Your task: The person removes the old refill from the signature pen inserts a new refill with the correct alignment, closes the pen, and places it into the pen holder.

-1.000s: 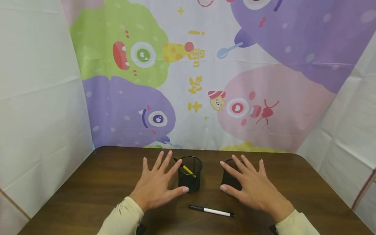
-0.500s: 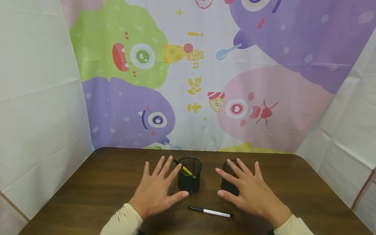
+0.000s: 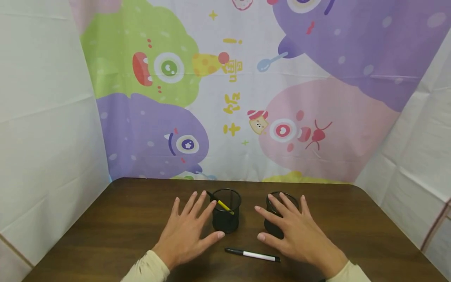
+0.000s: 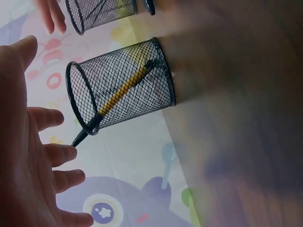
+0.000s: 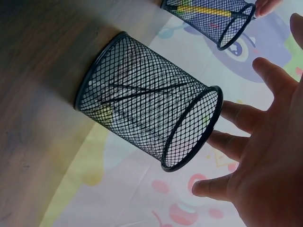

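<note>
Yellow pen (image 4: 124,90), lower end wrist-view only, mesh cup (image 4: 143,98)

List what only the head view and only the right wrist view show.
Head only: a black-and-white pen on the dark brown wooden table; cream fabric sleeves. Right wrist only: the full side of the right black mesh cylindrical cup. Both: that cup, the left black mesh cup holding a yellow-and-black pen, left hand, right hand, table, cartoon-printed cloth.

A cartoon backdrop (image 3: 243,90) hangs; white sheets (image 3: 46,117) flank the table (image 3: 119,223).
</note>
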A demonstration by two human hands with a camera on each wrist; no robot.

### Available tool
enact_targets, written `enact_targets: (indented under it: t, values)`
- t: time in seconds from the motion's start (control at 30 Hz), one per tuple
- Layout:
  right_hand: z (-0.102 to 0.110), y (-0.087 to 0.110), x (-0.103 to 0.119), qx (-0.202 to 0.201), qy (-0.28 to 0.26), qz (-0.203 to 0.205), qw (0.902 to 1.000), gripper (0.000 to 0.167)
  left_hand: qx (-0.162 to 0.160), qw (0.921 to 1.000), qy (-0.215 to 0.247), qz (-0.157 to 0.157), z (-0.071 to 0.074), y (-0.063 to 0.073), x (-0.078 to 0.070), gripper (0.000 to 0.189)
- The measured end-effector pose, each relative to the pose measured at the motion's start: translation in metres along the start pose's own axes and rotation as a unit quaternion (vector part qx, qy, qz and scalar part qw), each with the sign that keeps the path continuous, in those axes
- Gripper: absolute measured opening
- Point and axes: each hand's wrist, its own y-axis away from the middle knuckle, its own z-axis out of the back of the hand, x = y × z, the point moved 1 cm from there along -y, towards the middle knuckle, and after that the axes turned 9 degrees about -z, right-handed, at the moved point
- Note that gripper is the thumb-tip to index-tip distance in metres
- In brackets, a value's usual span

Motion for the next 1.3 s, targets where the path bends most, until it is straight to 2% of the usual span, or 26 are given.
enact_targets:
  t: [0.4,0.9,1.13,1.3]
  values:
    - [-0.001,0.003,0.008,0.002,0.004,0.020,0.9998,0.063,-0.066,0.9978,-0.002,-0.007,0.000,0.006,-0.005,0.073]
    - [-0.004,0.006,0.015,-0.012,0.006,0.052,0.9986,0.065,-0.067,0.9976,0.010,-0.014,-0.001,0.009,-0.010,0.070]
    - [-0.007,0.006,0.024,0.018,-0.013,0.071,0.9972,0.064,-0.069,0.9973,0.019,-0.014,-0.001,0.009,-0.011,0.062]
    - [-0.009,0.006,0.027,0.022,-0.012,0.089,0.9957,0.063,-0.078,0.9967,0.018,-0.013,0.000,0.008,-0.014,0.056]
